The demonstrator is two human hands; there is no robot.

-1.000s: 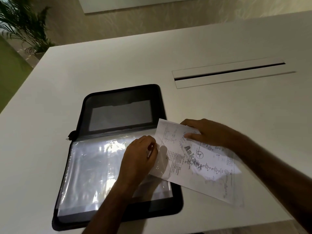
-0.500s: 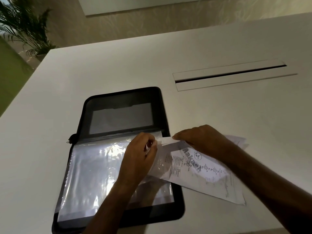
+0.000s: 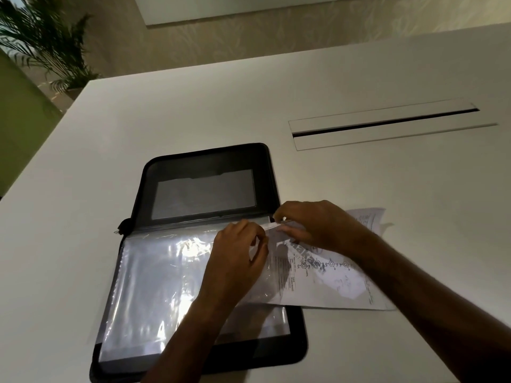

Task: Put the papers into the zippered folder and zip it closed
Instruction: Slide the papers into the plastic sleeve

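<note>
A black zippered folder (image 3: 204, 161) lies open on the white table, its near half covered by shiny clear plastic sleeves (image 3: 160, 277). My left hand (image 3: 237, 255) pinches the right edge of the top sleeve. My right hand (image 3: 315, 225) grips the far corner of the printed papers (image 3: 326, 283), which lie tilted across the folder's right edge, with their left part under the sleeve's edge. The zipper pull (image 3: 121, 226) sticks out at the folder's left spine.
A long cable slot with a white lid (image 3: 387, 124) is set into the table (image 3: 276, 92) behind the papers. A potted palm (image 3: 41, 45) stands on the floor past the table's far left corner. The table's near edge runs just below the folder.
My right hand has drawn the papers left toward the sleeve opening, curling their far corner. My left hand has stayed pinched at the sleeve's edge. The view has shifted down slightly.
</note>
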